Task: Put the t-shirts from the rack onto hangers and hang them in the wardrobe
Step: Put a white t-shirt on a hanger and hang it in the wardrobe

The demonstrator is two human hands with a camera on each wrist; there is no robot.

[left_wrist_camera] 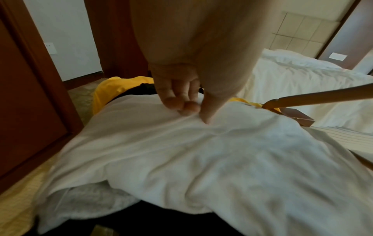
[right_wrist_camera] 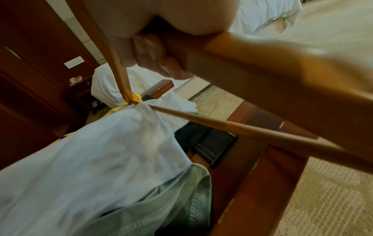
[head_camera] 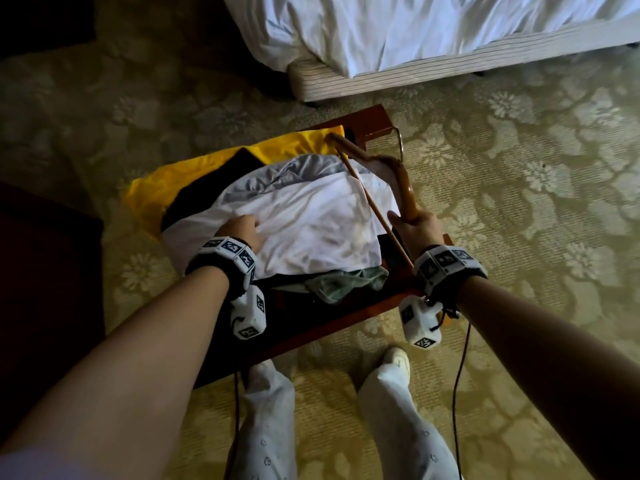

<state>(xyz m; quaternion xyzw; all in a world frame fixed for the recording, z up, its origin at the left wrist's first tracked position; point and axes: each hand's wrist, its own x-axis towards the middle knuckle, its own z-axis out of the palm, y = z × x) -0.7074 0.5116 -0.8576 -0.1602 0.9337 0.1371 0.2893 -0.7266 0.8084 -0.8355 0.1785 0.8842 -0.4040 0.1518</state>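
A white t-shirt (head_camera: pixel 304 220) (left_wrist_camera: pixel 201 159) (right_wrist_camera: pixel 90 151) lies on top of a pile on the wooden luggage rack (head_camera: pixel 367 123) (right_wrist_camera: pixel 252 183). Under it show a yellow-and-black shirt (head_camera: pixel 194 174) (left_wrist_camera: pixel 105 89), a grey one (head_camera: pixel 277 174) and a green one (head_camera: pixel 339 282) (right_wrist_camera: pixel 181 199). My left hand (head_camera: pixel 242 226) (left_wrist_camera: pixel 193 110) pinches a fold of the white shirt between thumb and fingers. My right hand (head_camera: pixel 412 223) (right_wrist_camera: pixel 153 52) grips one arm of a wooden hanger (head_camera: pixel 367 192) (right_wrist_camera: pixel 232 127) (left_wrist_camera: pixel 315 97), whose far tip sits under the white shirt's edge.
A bed with white sheets (head_camera: pixel 415 29) (left_wrist_camera: pixel 302 76) stands beyond the rack. Dark wooden doors (left_wrist_camera: pixel 30 95) (right_wrist_camera: pixel 30 71) rise at the left. Patterned carpet (head_camera: pixel 519 168) surrounds the rack. My legs (head_camera: pixel 270 427) stand at its near edge, with cables hanging from both wrists.
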